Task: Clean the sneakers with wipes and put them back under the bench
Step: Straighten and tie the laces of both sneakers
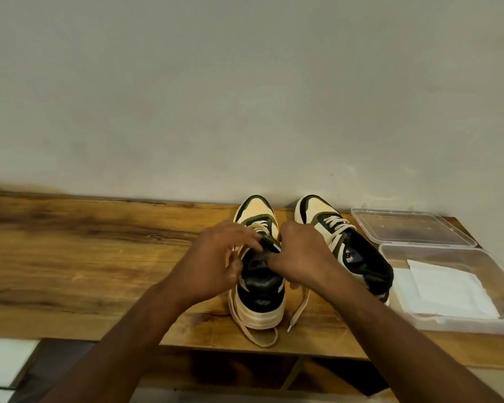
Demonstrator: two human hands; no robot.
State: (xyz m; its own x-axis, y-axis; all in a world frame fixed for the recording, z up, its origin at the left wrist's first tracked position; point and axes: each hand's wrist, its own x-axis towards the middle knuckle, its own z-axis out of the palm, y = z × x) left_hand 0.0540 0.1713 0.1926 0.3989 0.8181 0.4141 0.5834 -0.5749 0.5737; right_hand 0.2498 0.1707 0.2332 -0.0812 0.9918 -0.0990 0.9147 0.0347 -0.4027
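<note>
Two cream, black and olive sneakers stand side by side on the wooden bench (85, 251), toes toward the wall. Both hands are over the left sneaker (259, 298). My left hand (216, 263) rests on its left collar with fingers spread toward the tongue. My right hand (300, 257) pinches the black tongue at the shoe's opening. Loose cream laces trail off the heel onto the bench's front edge. The right sneaker (346, 245) stands untouched beside my right wrist. White wipes (448, 289) lie in a clear plastic box (460, 324) at the right.
The box's clear lid (410, 228) lies open flat behind it, against the pale wall. The bench top stretches bare to the left. Below the front edge the dark space under the bench (245, 370) and a wooden brace show.
</note>
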